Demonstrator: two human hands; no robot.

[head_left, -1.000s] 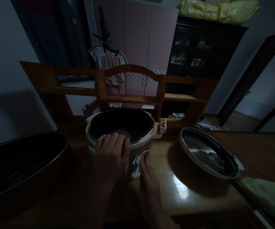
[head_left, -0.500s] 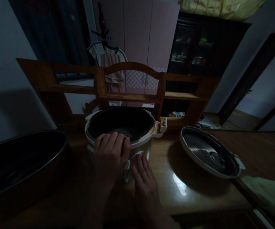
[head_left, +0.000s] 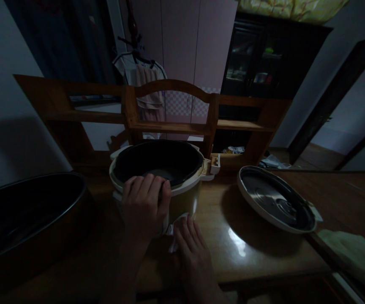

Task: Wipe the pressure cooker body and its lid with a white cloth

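A rice cooker [head_left: 185,192] with a pale rim and a dark inside stands on the wooden table, its top uncovered. My left hand [head_left: 145,202] is closed over the near rim, fingers hooked inward and thumb bent at the right. Low on the cooker's front, my right hand [head_left: 191,242] presses a crumpled white cloth [head_left: 173,245] against the outer wall; most of the cloth is under the fingers. A protruding hinge piece [head_left: 214,164] sticks out from the cooker's right side. The round lid [head_left: 271,194] lies inner side up to the right, apart from both hands.
A large dark basin [head_left: 74,202] takes up the table's left end. Behind the cooker rises a wooden shelf frame [head_left: 172,127]. A pale green cloth [head_left: 350,249] lies at the right, past the lid. The tabletop [head_left: 214,253] ends just below my right hand.
My right hand has slid down the cooker's front with the white cloth, nearer the table. My left hand stays on the rim. The whole view has shifted slightly.
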